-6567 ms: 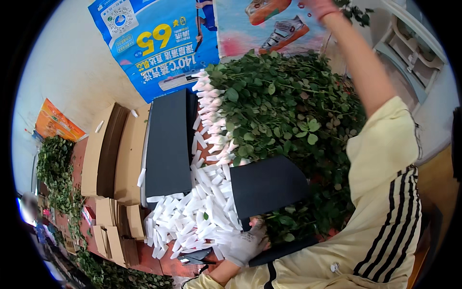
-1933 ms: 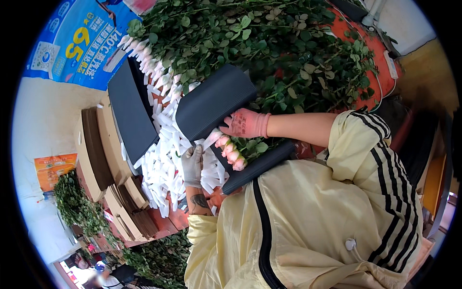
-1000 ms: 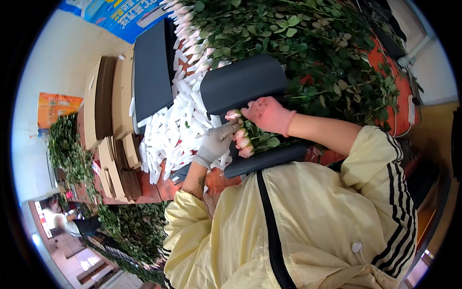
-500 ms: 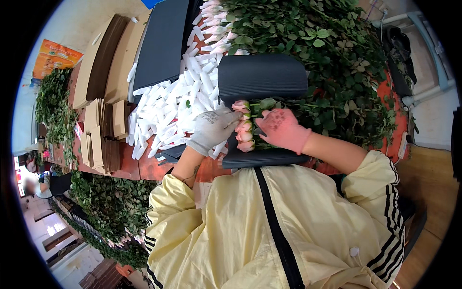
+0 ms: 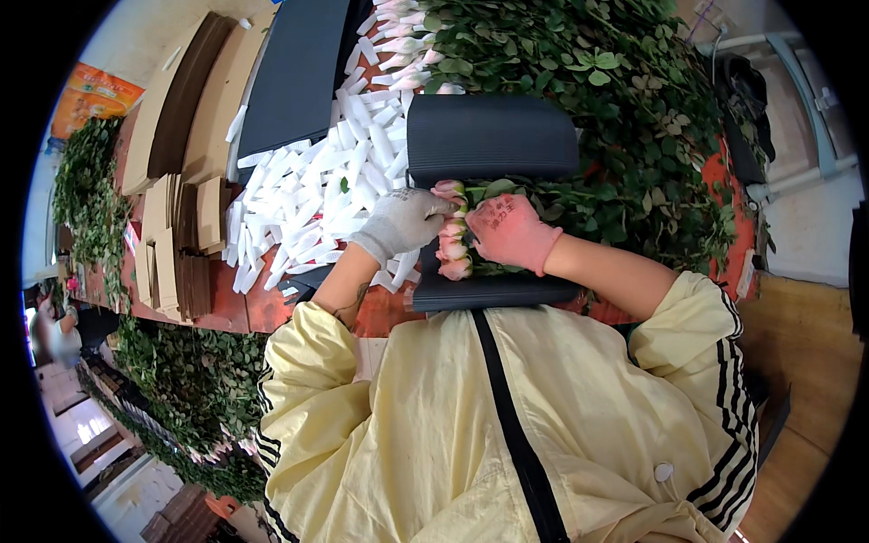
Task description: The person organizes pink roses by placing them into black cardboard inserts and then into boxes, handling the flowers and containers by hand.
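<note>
Several pink roses (image 5: 453, 255) lie in a column, heads to the left and leafy stems to the right, on a black ribbed sheet (image 5: 493, 294). The sheet's upper flap (image 5: 489, 136) curls up beyond them. My left hand (image 5: 403, 223), in a grey-white glove, has its fingertips closed at the upper rose heads. In a pink glove, my right hand (image 5: 513, 233) is curled closed at the right side of the same heads, over their stems. The fingertips of both hands partly hide the upper roses.
White foam sleeves (image 5: 312, 204) are heaped left of the roses. Beyond are sleeved roses (image 5: 403, 45) and a leafy stem pile (image 5: 579, 54). Cardboard pieces (image 5: 167, 244) and black sheets (image 5: 294, 81) lie leftward on the red table (image 5: 235, 308). A person (image 5: 65, 335) is at far left.
Both hands have shifted slightly, the right one leftward and up against the rose heads. The left fingers remain at the upper roses. The whole view has drifted a little left.
</note>
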Tool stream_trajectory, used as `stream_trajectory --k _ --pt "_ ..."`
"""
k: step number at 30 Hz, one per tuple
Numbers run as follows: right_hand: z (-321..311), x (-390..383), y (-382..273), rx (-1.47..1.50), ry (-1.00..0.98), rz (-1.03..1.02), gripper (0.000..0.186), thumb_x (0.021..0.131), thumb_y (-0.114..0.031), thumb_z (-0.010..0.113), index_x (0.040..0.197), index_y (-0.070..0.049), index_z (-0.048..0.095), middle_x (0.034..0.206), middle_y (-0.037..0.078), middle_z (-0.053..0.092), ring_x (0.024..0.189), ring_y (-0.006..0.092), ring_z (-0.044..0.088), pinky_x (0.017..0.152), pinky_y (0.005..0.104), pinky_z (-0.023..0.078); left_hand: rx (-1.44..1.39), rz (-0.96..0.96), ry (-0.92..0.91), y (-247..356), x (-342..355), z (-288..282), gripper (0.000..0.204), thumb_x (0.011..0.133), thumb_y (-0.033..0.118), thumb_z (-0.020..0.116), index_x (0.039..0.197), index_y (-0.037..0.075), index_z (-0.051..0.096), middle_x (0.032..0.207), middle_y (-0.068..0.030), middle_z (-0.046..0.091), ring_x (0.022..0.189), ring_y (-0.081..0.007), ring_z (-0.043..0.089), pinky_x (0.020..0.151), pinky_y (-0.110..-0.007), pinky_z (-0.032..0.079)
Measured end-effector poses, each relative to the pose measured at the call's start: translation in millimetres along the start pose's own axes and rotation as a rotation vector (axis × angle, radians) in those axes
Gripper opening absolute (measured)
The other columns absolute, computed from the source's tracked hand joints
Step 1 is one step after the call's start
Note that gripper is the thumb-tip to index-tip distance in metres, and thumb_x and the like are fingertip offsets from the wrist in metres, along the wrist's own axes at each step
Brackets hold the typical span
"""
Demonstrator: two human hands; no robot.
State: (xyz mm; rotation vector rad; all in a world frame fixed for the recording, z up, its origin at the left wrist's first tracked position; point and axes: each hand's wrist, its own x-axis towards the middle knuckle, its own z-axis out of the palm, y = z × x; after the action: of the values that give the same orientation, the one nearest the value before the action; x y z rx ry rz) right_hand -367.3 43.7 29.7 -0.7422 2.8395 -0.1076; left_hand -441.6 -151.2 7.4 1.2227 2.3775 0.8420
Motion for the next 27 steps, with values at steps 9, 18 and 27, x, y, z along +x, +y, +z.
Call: stream_trajectory --k 9,18,27 --pt "12 -7 5 -0.037 0.120 -0.035 0.023 0.073 -0.026 0.057 0.089 -0.010 0.057 0.082 0.006 0.061 0.079 0.0244 0.060 0.068 0.0390 0.044 -0.104 -0.242 0.007 16 -7 3 0.035 0.075 0.024 0.068 0.107 0.010 0.064 0.087 -0.0092 0.067 0.075 -0.0205 0.065 0.068 -0.031 0.049" --pt "6 1 9 0.012 -0.068 -0.025 0.022 0.074 -0.027 0.057 0.086 -0.009 0.055 0.080 0.006 0.059 0.073 0.0242 0.061 0.061 0.0367 0.046 -0.003 -0.206 0.091 14 -5 14 0.026 0.076 0.024 0.068 0.095 0.008 0.063 0.079 -0.0086 0.065 0.072 -0.0225 0.064 0.063 -0.034 0.048" --pt "-7 -20 -8 -0.035 -0.096 -0.079 0.026 0.078 -0.035 0.056 0.086 -0.011 0.056 0.078 0.005 0.058 0.076 0.0232 0.061 0.063 0.0386 0.045 -0.044 -0.163 0.115 9 -10 17 0.029 0.075 0.030 0.066 0.099 0.015 0.062 0.082 -0.0070 0.065 0.078 -0.0268 0.063 0.067 -0.038 0.048"
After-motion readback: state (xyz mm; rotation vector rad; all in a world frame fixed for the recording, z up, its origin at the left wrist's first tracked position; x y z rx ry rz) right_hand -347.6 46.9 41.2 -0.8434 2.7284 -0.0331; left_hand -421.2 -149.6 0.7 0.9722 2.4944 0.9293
